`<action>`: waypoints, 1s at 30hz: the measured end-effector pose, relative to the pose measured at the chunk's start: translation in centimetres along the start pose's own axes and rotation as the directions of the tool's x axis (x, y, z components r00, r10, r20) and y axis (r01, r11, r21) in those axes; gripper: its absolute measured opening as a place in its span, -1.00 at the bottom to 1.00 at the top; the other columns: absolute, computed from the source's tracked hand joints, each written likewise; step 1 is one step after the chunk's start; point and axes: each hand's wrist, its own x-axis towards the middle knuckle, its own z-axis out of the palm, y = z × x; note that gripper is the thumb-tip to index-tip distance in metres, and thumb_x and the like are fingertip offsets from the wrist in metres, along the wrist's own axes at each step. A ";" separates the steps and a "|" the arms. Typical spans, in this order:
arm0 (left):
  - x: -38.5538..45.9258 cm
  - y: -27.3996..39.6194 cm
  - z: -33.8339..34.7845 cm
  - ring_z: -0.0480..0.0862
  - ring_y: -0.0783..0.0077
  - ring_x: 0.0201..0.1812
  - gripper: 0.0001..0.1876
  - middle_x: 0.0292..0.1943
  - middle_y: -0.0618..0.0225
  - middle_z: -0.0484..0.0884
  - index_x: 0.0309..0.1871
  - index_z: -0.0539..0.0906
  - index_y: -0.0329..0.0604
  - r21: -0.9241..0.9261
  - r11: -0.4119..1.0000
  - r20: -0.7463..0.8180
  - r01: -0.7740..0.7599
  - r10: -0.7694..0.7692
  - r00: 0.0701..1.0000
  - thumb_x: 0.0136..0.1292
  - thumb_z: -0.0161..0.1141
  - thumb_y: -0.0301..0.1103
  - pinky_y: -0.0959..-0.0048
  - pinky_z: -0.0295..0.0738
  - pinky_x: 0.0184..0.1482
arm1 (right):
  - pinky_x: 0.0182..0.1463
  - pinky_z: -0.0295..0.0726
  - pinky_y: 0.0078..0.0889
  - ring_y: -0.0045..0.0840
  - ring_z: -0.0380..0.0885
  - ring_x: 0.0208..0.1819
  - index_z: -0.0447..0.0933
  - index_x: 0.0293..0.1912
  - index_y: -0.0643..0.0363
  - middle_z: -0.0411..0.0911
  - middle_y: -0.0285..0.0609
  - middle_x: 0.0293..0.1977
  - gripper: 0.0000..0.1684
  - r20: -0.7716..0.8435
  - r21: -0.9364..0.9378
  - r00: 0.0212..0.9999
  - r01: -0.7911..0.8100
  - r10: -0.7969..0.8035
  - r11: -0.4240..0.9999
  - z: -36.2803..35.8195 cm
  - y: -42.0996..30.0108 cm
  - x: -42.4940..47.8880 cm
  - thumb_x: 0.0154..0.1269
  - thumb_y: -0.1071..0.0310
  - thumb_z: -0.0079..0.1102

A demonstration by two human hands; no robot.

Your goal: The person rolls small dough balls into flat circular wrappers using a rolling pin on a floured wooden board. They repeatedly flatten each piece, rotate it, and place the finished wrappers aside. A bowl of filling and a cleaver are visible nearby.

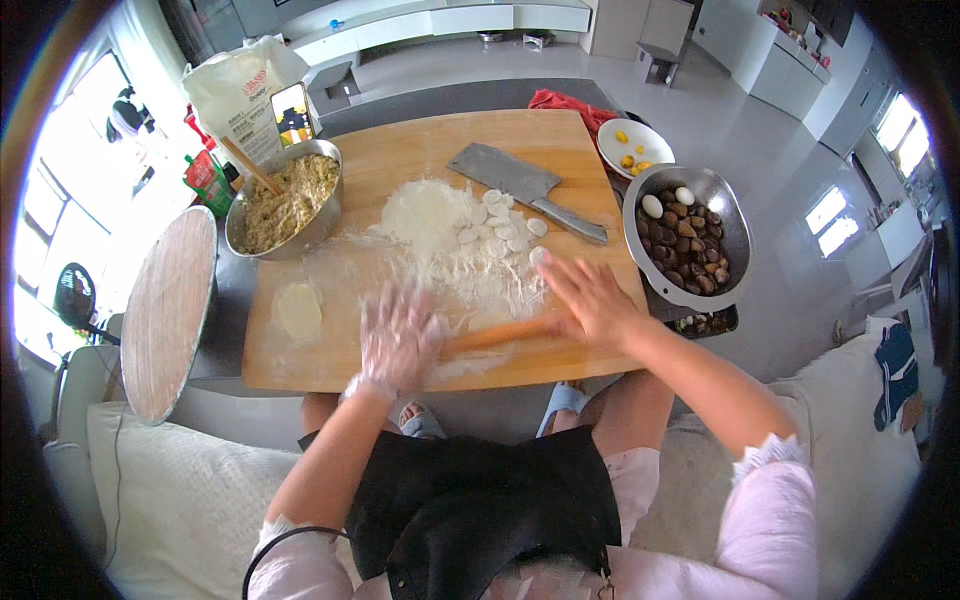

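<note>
A wooden rolling pin (pixel 499 336) lies across the near part of a floured wooden board (pixel 360 367). My left hand (pixel 401 334), in a clear plastic glove and blurred, is over its left end and hides it. My right hand (pixel 592 304), bare, bears on the right end with its fingers stretched forward. A pale dough disc, partly covered, shows faintly by the pin. Left of my left hand lies a thin rolled dough round (pixel 298 310). Beyond the pin are a flour heap (pixel 424 217) and several small flattened dough pieces (pixel 499 231).
A cleaver (pixel 517 176) lies at the back of the board. At left stand a steel bowl of filling (pixel 285 202) with chopsticks, a phone (pixel 292 116) and a round floured tray (pixel 169 315). At right are a metal basin (pixel 739 247) of brown pieces and eggs, and a white plate (pixel 652 142).
</note>
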 end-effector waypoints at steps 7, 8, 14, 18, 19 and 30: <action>-1.9 0.4 1.1 0.04 0.02 0.57 -0.34 0.54 0.16 0.18 0.51 0.25 -0.04 -0.098 0.992 -0.078 -0.076 0.068 0.995 0.44 -0.13 0.06 -0.09 -0.22 0.54 | 0.46 0.05 0.28 0.16 0.11 0.45 -0.10 0.56 0.00 0.01 -0.05 0.54 0.02 0.071 -0.014 0.996 -0.049 0.050 0.999 1.2 -1.8 -3.8 0.39 -0.46 -0.26; -0.7 -0.1 1.3 0.04 0.02 0.57 -0.34 0.54 0.16 0.18 0.52 0.24 -0.03 -0.092 0.995 -0.087 -0.036 0.028 0.996 0.44 -0.13 0.07 -0.09 -0.23 0.55 | 0.47 0.04 0.27 0.17 0.09 0.46 -0.11 0.56 0.01 0.00 -0.05 0.54 0.03 0.058 -0.019 0.995 -0.079 0.080 0.997 0.9 -2.0 -2.9 0.38 -0.44 -0.23; -0.5 0.0 1.0 0.03 0.03 0.58 -0.33 0.56 0.21 0.15 0.53 0.22 -0.01 -0.025 0.990 -0.080 -0.136 0.133 0.988 0.46 -0.16 0.12 -0.10 -0.22 0.54 | 0.38 0.16 0.34 0.16 0.16 0.41 -0.04 0.55 -0.03 0.05 -0.04 0.52 0.02 -0.010 -0.059 1.000 -0.030 0.030 0.998 2.8 -3.1 -6.9 0.36 -0.46 -0.20; 1.4 -0.1 1.2 0.05 0.04 0.58 -0.32 0.56 0.21 0.14 0.55 0.18 0.02 -0.033 0.999 -0.021 -0.029 0.029 0.999 0.46 -0.16 0.12 -0.08 -0.21 0.55 | 0.33 0.25 0.23 0.03 0.24 0.33 0.06 0.51 -0.01 0.16 -0.05 0.44 0.00 -0.156 -0.159 0.987 -0.065 0.040 0.985 2.7 -3.1 -5.5 0.33 -0.43 -0.08; 3.1 -0.5 1.2 0.05 0.05 0.57 -0.31 0.55 0.19 0.15 0.54 0.20 0.02 -0.063 0.998 -0.074 0.016 -0.021 0.997 0.45 -0.16 0.14 -0.08 -0.20 0.55 | 0.33 0.25 0.19 -0.01 0.25 0.32 0.11 0.48 0.02 0.19 -0.04 0.41 -0.03 -0.189 -0.129 0.981 -0.064 0.039 0.990 2.4 -2.5 -4.2 0.32 -0.39 -0.01; 4.0 -0.1 -0.1 0.33 0.09 0.41 -0.18 0.42 -0.01 0.28 0.53 0.09 -0.20 -0.925 0.306 -0.349 -0.226 -0.448 0.823 0.29 0.28 -0.29 0.15 0.22 0.40 | 0.15 0.39 -0.16 -0.10 0.53 -0.08 0.45 -0.08 0.24 0.57 0.01 -0.22 -0.61 -0.282 0.310 0.925 -0.165 0.256 0.936 0.1 -4.9 -2.5 0.27 0.19 0.33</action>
